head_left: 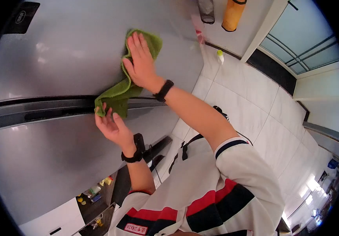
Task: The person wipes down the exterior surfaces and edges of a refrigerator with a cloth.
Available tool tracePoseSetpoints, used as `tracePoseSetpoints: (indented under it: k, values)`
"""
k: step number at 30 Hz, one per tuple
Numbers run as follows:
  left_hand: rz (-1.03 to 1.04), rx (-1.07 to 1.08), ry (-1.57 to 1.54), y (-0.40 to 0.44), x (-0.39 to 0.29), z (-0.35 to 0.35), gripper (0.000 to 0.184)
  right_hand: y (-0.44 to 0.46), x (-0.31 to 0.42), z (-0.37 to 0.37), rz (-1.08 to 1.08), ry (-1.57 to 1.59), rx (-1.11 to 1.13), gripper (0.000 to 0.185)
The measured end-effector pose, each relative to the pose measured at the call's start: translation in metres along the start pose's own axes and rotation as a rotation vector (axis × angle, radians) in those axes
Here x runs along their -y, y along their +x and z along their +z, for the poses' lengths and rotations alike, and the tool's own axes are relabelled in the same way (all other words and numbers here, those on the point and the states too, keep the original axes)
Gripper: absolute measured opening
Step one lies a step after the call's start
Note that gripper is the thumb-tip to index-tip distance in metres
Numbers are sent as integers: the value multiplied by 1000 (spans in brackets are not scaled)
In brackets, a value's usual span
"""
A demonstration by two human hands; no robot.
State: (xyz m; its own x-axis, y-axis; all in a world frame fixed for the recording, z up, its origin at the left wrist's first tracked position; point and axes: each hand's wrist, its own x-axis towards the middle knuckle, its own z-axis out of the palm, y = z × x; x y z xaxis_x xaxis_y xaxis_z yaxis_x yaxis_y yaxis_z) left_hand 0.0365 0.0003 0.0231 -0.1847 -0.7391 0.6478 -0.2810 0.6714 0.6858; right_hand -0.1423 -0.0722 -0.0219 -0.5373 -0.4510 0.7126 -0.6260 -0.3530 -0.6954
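Observation:
A green cloth (118, 96) hangs against a grey metallic door front (67, 59), its lower part crossing a dark horizontal groove. My right hand (141, 67) lies flat on the upper part of the cloth, fingers stretched out and pressing it to the surface. Lower and to the left, my left hand (112, 128) has its fingers curled at the cloth's bottom corner, with the thumb apart from them. Both wrists wear black bands.
A white bottle with a green top (220, 57) stands on the pale tiled floor (252, 98). An orange cylindrical object (233, 15) is at the top, near a glass-panelled door (303, 35). Small items (94, 192) lie on a dark shelf at lower left.

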Motion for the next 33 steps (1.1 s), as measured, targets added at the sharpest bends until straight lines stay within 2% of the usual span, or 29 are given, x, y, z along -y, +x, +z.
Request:
tracePoseSetpoints:
  k: [4,7,10,13,16,19,23,27,33]
  values:
    - [-40,40,-5,-8,6,-2,48,-46,-28,-11,85,-56,86,61]
    - [-43,55,11,-13,13,3,48,-80,-50,-14,284,-88,137,61]
    - [-24,44,32,-14,15,8,47,-99,-66,-18,356,-24,179,65]
    - [-21,32,61,-12,13,12,46,-99,-67,-12,417,22,159,64]
    - [8,13,79,-6,7,14,46,-79,-59,-2,452,61,48,63]
    - [9,-34,108,-4,-1,12,46,-40,-47,5,363,163,-34,62]
    - [2,-121,136,0,-11,13,46,19,-17,11,131,203,-106,60]
    - [40,-152,174,4,-21,11,45,27,17,16,-49,276,-81,59]
    - [-3,-212,146,-15,-21,-1,43,-32,39,20,-260,333,224,56]
